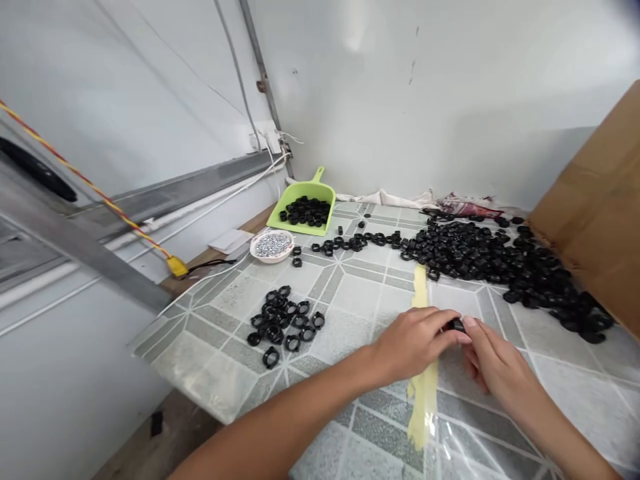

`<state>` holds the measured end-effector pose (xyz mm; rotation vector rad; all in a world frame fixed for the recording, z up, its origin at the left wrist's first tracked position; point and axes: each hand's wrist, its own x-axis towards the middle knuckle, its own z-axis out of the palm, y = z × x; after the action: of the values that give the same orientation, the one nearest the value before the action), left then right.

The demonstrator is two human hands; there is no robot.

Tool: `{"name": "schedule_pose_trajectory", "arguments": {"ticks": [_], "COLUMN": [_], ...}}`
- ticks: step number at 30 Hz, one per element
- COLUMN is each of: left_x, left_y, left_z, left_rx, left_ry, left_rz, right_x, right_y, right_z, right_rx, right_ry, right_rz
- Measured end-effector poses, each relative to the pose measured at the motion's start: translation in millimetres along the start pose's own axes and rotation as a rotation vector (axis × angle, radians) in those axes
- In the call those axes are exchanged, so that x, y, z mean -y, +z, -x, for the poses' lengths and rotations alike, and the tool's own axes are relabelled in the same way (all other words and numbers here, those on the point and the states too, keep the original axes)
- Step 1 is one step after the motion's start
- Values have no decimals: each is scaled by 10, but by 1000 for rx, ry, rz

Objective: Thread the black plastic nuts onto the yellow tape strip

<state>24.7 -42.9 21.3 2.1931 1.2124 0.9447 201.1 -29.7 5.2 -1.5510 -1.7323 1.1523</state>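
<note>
Between my two hands is a small black plastic part (455, 325), mostly covered by fingers. My left hand (417, 340) pinches it from the left with thumb and fingertips. From the other side, the thumb and fingers of my right hand (493, 350) close on the same part. Both hands are just above the table, beside a strip of yellow tape (421, 413). Left of my left hand lies a loose group of black rings (274, 313). A large heap of black parts (465, 247) spreads beyond my hands toward the right.
A lime-green dustpan (327, 193) holds more black parts at the back. Before it stands a bowl (256, 253) of small shiny metal pieces. A cardboard box (595, 193) borders the right side. A yellow connector (177, 267) on a twisted cord hangs near the left table edge.
</note>
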Motion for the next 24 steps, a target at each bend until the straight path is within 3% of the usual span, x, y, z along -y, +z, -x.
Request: {"name": "schedule_pose_trajectory", "arguments": {"ticks": [5, 9, 13, 19, 22, 24], "left_x": [48, 52, 86, 127, 224, 375], "left_y": [29, 18, -17, -22, -139, -302], "left_z": [13, 4, 11, -1, -54, -85], "left_rx": [31, -2, -43, -86, -40, -75], "left_ry": [222, 195, 167, 142, 159, 73], "left_rz": [-277, -217, -158, -185, -317, -526], "right_x": [59, 170, 216, 143, 47, -21], "right_y": [-64, -45, 14, 116, 104, 70], "right_z": [13, 65, 62, 20, -28, -67], "right_rx": [136, 200, 163, 33, -12, -94], "right_ry": [217, 355, 255, -86, -157, -174], "right_rz": [-155, -356, -450, -398, -389, -322]}}
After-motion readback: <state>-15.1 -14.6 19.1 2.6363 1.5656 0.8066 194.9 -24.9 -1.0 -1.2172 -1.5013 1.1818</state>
